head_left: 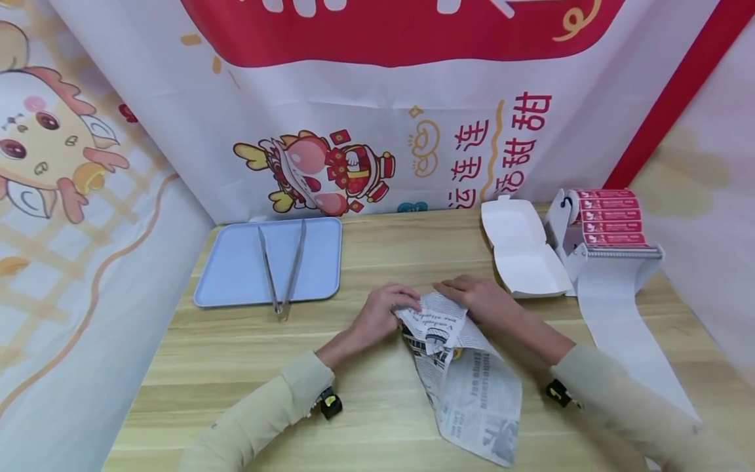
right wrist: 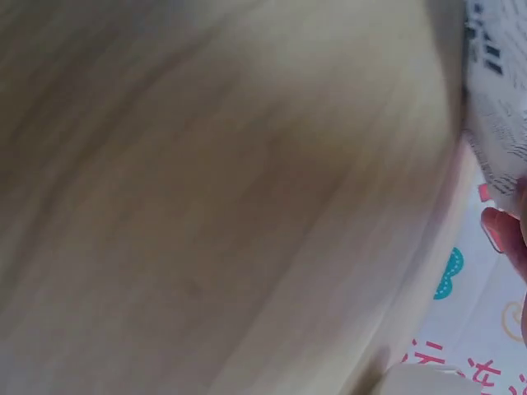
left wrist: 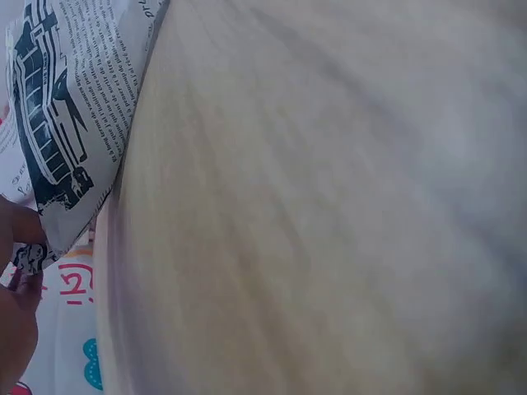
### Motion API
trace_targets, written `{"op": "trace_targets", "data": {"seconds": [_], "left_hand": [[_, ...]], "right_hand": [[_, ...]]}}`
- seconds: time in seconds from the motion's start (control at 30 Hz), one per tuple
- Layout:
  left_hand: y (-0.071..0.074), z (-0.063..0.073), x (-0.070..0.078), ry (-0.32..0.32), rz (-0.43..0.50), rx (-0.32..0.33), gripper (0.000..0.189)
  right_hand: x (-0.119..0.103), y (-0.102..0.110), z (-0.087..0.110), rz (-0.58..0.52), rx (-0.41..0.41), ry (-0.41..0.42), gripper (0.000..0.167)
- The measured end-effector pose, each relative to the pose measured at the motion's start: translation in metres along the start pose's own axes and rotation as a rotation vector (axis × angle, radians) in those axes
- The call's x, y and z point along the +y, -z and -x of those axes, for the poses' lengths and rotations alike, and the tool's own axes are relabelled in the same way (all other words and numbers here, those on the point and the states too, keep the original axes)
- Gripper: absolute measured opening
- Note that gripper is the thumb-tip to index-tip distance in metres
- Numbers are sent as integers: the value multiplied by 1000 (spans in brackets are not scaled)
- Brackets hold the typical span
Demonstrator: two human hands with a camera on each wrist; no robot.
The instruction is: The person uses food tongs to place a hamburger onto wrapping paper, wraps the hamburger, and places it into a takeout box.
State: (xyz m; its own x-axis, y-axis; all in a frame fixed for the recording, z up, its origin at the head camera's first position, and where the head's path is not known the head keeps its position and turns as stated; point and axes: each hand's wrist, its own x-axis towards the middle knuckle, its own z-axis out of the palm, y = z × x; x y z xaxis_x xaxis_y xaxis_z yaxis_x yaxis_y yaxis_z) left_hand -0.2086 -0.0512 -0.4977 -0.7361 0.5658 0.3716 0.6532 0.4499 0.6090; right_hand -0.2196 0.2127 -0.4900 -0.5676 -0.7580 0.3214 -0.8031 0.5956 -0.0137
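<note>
In the head view, a sheet of newsprint-patterned wrapping paper (head_left: 480, 393) lies on the table, its far part folded over and one long flap stretching toward me. A small yellow bit (head_left: 457, 353) shows at the fold; what it belongs to is hidden. My left hand (head_left: 380, 314) pinches the paper's far left corner, and the left wrist view shows the crumpled corner (left wrist: 33, 257) between thumb and fingers. On the far right edge, my right hand (head_left: 480, 301) holds the paper between thumb and fingers, partly cut off in the right wrist view.
A blue tray (head_left: 236, 265) with metal tongs (head_left: 286, 278) on it is at the back left. An opened white clamshell box (head_left: 522, 246) stands back right, beside a label dispenser (head_left: 613, 252) with red labels and a trailing white backing strip (head_left: 625, 341). A printed cloth (head_left: 224, 131) hangs behind.
</note>
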Motion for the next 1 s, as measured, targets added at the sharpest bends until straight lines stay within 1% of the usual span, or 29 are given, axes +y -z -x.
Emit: {"op": "trace_targets", "data": {"seconds": [0.07, 0.13, 0.23, 0.33, 0.4, 0.47, 0.53, 0.6, 0.77, 0.87, 1.0], "left_hand": [[3, 0, 0, -89, -67, -4, 53], [6, -1, 0, -191, -147, -11, 50], [10, -1, -1, -338, -315, -46, 41], [14, -2, -2, -458, -534, -124, 42], [16, -1, -3, -522, -648, -197, 49], [18, 1, -2, -574, -732, -272, 55], [19, 2, -1, -605, -762, -336, 58], [20, 2, 1, -634, -793, -383, 60], [24, 3, 10, -674, -877, -486, 65], [25, 4, 16, -661, -908, -544, 68], [25, 6, 25, -610, -876, -618, 72]], "right_hand": [[1, -1, 2, 58, 3, 40, 54], [2, -4, 3, 116, 26, 83, 51], [5, -9, 5, 178, 83, 133, 46], [5, -12, 6, 210, 111, 160, 43], [5, -13, 6, 233, 92, 179, 45], [3, -14, 7, 259, 48, 195, 51], [2, -14, 7, 298, -1, 206, 57], [1, -14, 8, 340, -24, 211, 60], [1, -16, 10, 376, -26, 203, 54], [0, -13, 12, 341, -72, 175, 55], [-7, 4, 17, 241, -113, 93, 66]]}}
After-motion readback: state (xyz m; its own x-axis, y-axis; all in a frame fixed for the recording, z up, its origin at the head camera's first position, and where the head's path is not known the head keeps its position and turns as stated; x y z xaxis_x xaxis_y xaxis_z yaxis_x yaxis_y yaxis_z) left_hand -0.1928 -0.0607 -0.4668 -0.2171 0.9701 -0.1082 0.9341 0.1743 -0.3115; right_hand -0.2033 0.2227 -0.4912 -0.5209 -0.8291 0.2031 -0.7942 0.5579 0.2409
